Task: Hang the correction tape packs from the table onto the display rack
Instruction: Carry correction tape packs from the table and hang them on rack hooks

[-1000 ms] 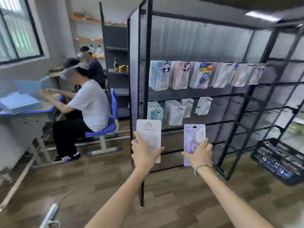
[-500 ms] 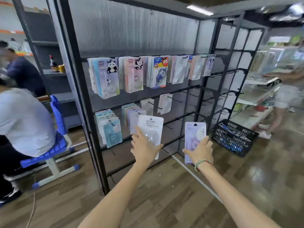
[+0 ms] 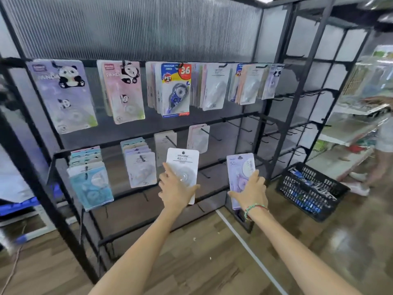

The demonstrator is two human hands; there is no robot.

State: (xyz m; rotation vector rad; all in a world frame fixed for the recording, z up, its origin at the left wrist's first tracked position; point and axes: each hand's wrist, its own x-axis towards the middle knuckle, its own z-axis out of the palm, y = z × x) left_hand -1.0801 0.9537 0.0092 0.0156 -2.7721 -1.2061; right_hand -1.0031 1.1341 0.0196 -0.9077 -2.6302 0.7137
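The left hand point(image 3: 175, 188) grips a white card-backed correction tape pack with a clear blister point(image 3: 183, 165), and the right hand point(image 3: 249, 191) grips a lilac correction tape pack point(image 3: 239, 169). Both packs are upright, in front of the black metal display rack point(image 3: 278, 116), near its lower hooks. A black plastic basket point(image 3: 311, 192) sits on the floor to the right.

Both forearms are bare, no sleeves showing; a thin beaded bracelet point(image 3: 255, 208) of green, red and white circles the right wrist.
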